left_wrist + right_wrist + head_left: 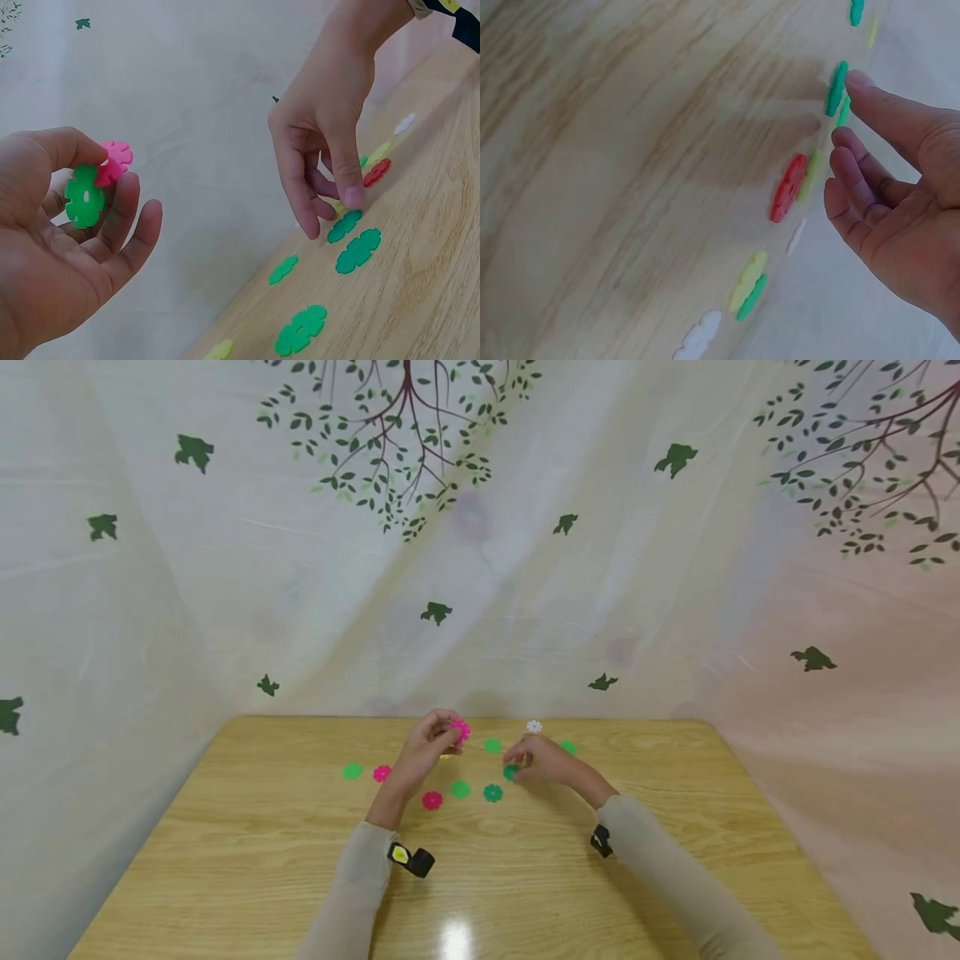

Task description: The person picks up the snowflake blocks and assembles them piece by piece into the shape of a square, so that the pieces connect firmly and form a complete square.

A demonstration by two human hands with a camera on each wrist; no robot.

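Observation:
My left hand (422, 753) is raised over the far part of the table, pinching a pink flower-shaped plastic disc (114, 162) and a green one (84, 198), which overlap. The last fingers of that hand spread loosely away from them. Low over the table, my right hand (546, 760) points down with thumb and fingers apart. In the left wrist view, its thumb tip overlaps the edge of a dark green disc (345, 226) lying on the wood. Another dark green disc (358, 250) lies beside that one. Nothing shows in the right hand's grasp.
Several more discs lie around: pink (432, 800) and light green (461, 789) in front of my left hand, a red one (787, 189) and a white one (699, 336) near the right. The wooden table (480, 877) ends at a printed cloth backdrop (510, 635).

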